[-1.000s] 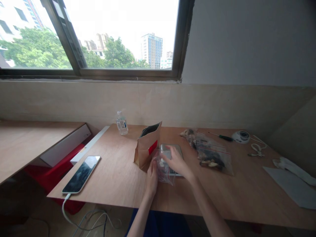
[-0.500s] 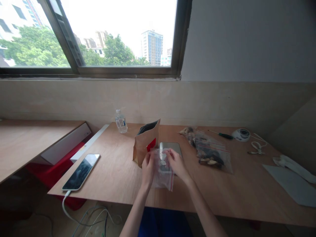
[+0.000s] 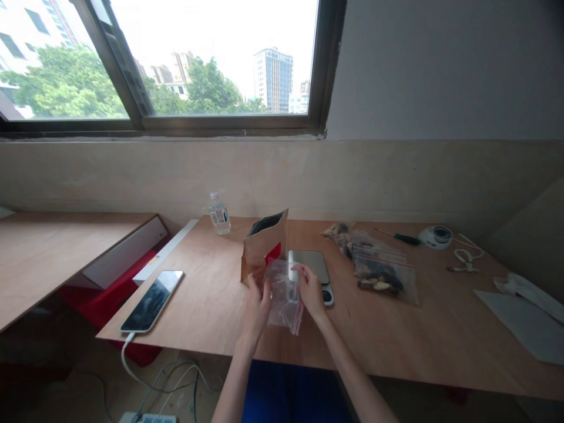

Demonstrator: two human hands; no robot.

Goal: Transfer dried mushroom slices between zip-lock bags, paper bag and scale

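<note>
Over the table's front part I hold up a clear zip-lock bag (image 3: 282, 308) with a red seal line along its right side. My left hand (image 3: 257, 302) is closed on the bag's left edge, its fingers close to the brown paper pouch (image 3: 259, 252). On the other side my right hand (image 3: 311, 292) pinches the bag near its upper right corner. The pouch stands upright with its top open and a red patch on its front. Behind my right hand lies a kitchen scale (image 3: 316, 265), partly covered by the hand and the bag.
Several filled zip-lock bags (image 3: 381, 276) of dark and pale dried pieces lie to the right. Beyond them are a screwdriver (image 3: 408, 239), a dome camera (image 3: 436, 237) and a white cable (image 3: 465, 260). A water bottle (image 3: 219, 214) stands behind; a plugged-in phone (image 3: 152, 301) lies left.
My left hand has shifted slightly left and its fingers have spread a little. My right hand has moved off the scale's lower part, so more of the scale shows. The view has shifted slightly.
</note>
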